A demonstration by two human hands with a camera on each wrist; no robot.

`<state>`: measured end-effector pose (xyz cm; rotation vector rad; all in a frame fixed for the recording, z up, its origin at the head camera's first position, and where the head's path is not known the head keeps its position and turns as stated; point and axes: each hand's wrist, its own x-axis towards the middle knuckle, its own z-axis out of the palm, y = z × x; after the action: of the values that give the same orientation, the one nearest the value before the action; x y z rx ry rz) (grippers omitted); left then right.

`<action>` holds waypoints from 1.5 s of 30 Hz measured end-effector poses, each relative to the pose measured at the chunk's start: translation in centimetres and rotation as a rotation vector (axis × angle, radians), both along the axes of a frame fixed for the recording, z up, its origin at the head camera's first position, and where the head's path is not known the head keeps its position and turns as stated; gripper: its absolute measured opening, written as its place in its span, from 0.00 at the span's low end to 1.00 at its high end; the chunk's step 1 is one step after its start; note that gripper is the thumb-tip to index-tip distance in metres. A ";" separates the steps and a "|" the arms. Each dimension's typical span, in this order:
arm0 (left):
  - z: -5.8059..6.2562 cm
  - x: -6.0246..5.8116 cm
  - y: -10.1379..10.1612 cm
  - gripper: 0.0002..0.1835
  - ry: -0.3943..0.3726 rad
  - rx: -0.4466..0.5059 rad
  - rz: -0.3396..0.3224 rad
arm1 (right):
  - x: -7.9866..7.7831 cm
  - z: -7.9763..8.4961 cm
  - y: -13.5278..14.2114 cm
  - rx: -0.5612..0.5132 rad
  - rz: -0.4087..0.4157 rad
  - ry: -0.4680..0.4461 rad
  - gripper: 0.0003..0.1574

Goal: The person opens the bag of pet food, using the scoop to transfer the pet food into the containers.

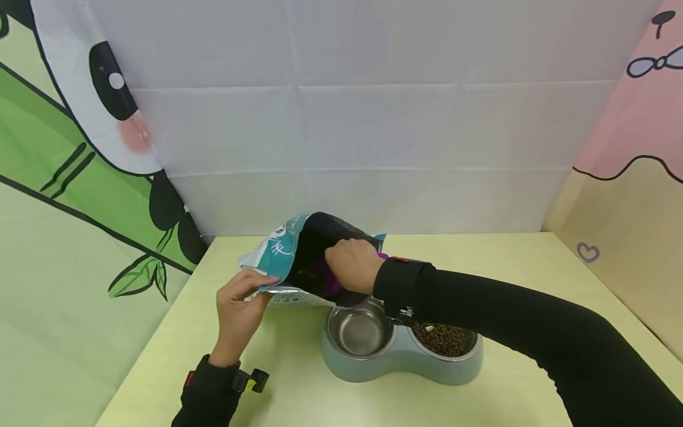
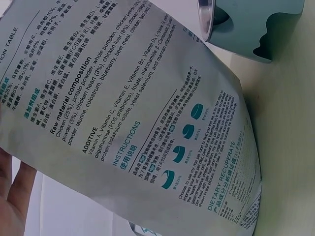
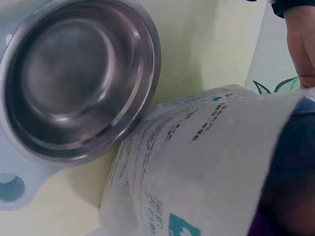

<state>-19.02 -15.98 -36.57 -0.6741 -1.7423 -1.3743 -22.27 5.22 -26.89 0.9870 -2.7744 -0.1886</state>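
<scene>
A teal and white pet food bag (image 1: 283, 246) lies tilted on the table, its dark mouth facing me. My left hand (image 1: 242, 308) pinches the near left edge of that mouth between thumb and fingers. Inside the opening, my right hand (image 1: 354, 264) is curled round a purple scoop (image 1: 332, 283), whose head is mostly hidden in the dark. Below the bag stands a blue-grey double bowl stand (image 1: 400, 376). Bare metal shows in its left steel bowl (image 3: 155, 64); brown kibble (image 1: 445, 341) lies in the right one, partly covered by my right sleeve.
A pale yellow table (image 1: 299, 385) carries everything. Behind it hangs a white cloth wall (image 1: 373, 130), with a green printed panel (image 1: 64, 284) on the left and a pink and cream one (image 1: 629, 237) on the right.
</scene>
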 end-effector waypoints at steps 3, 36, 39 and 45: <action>-0.1 0.1 0.0 0.04 0.001 -0.006 0.012 | 0.0 -0.3 -0.1 -0.017 0.005 -0.005 0.06; -0.2 0.3 -0.1 0.13 -0.006 -0.017 0.037 | -0.8 -1.3 0.5 -0.242 -0.024 -0.144 0.20; -0.2 0.3 0.0 0.15 -0.008 -0.020 0.042 | -0.8 -1.1 0.6 -0.264 -0.040 -0.176 0.20; 0.0 0.4 0.1 0.13 -0.020 -0.029 0.051 | -1.0 -0.9 0.6 -0.299 -0.063 -0.220 0.22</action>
<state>-18.59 -15.91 -36.58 -0.6294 -1.7862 -1.3274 -23.29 5.86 -27.76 0.8910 -2.9126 0.3370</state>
